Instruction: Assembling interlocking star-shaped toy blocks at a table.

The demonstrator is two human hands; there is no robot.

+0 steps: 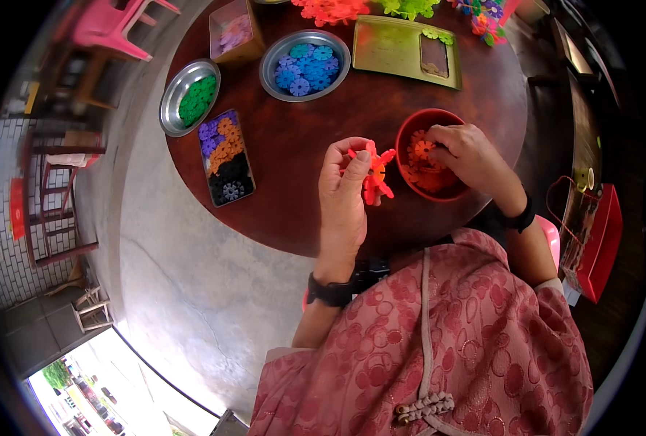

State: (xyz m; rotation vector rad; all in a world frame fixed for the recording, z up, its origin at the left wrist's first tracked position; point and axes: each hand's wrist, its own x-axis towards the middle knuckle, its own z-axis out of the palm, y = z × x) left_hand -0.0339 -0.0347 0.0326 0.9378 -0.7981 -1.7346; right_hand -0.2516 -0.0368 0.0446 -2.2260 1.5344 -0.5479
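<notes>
My left hand [345, 185] pinches a small cluster of red interlocking snowflake discs [376, 178] between thumb and fingers, above the table's near edge. Beside it on the right stands a red bowl [401, 134] with orange snowflake discs [428, 178] inside. My right hand [470, 154] reaches over the bowl's right rim, its fingers bent and drawn together on an orange disc [420, 149] at the top of the pile. The fingers partly hide that disc.
On the round brown table [301, 189] are a metal bowl of blue discs [305, 71], a metal bowl of green ones [196, 102], a tray of purple, orange and black ones [226, 156], a cardboard box [233, 33], a gold tray [381, 54] and a red disc construction [330, 9].
</notes>
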